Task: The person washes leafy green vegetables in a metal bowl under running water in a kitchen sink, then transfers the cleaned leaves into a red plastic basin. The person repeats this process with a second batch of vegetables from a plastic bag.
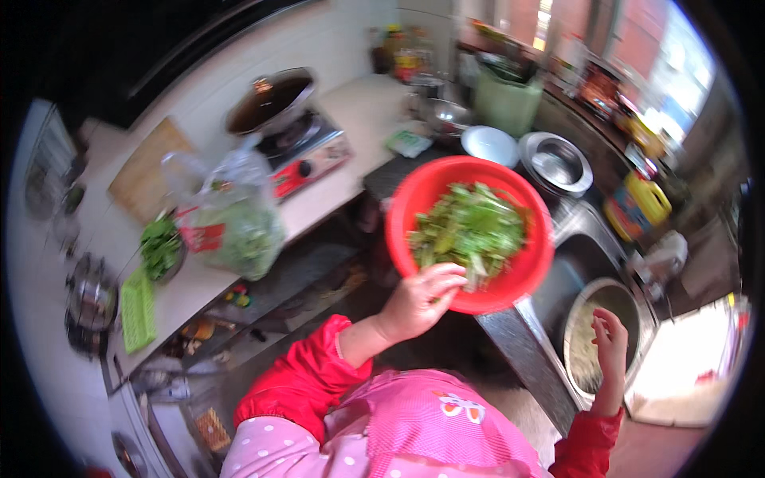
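A red plastic basin [400, 230] holds a heap of leafy greens [472, 230], partly chopped or torn, with pale stalks. My left hand [421, 302] lies over the basin's near rim, its fingertips bent at the edge of the greens. Whether those fingers grip a stalk is hard to tell. To the right, my right hand [611, 340] hovers above a round bowl [571, 370] of cloudy water standing in the sink [553, 287]. Its fingers are slightly curled and apart, with nothing seen in them.
Behind the basin stand a white bowl [490, 146], metal bowls [556, 161] and a green bucket [508, 98]. A yellow jug [636, 206] is beyond the sink. On the left counter are a pot [272, 104] on a portable stove [311, 149], a bag of greens [239, 233] and a green plastic basket [138, 310].
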### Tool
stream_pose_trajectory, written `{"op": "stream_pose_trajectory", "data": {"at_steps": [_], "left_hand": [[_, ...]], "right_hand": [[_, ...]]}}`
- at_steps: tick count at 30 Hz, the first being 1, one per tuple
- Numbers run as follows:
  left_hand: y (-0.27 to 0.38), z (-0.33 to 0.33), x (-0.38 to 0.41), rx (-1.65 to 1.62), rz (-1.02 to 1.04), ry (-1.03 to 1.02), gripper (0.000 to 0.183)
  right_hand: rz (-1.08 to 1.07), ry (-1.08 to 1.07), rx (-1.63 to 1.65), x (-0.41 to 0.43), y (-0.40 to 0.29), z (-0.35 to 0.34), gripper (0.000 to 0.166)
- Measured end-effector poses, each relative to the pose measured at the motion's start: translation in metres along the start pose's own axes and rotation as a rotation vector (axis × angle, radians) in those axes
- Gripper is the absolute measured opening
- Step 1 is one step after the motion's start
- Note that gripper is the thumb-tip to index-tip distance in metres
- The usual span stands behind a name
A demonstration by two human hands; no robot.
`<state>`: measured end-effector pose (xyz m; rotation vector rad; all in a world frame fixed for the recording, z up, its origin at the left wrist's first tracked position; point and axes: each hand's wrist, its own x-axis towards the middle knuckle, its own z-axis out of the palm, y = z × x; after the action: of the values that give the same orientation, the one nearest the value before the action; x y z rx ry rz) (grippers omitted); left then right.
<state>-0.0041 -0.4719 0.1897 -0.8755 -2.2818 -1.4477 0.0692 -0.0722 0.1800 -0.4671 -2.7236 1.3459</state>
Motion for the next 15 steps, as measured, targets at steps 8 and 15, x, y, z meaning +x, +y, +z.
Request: {"op": "stream_pose_trajectory", "data": {"at_steps": [8,15], "left_hand": [[-0.094,-0.337,-0.038,0.925,-0.132,0.534,0.022],[-0.177,-0.429,-0.067,1.226,-0.464,-0.187,0.036]], "right_hand": [[-0.775,-0.624,0.077,0.009,-0.283,0.2,0.019],[-1.5,-0.504,0.185,0.007,-0.487,0.421,0.03]]}}
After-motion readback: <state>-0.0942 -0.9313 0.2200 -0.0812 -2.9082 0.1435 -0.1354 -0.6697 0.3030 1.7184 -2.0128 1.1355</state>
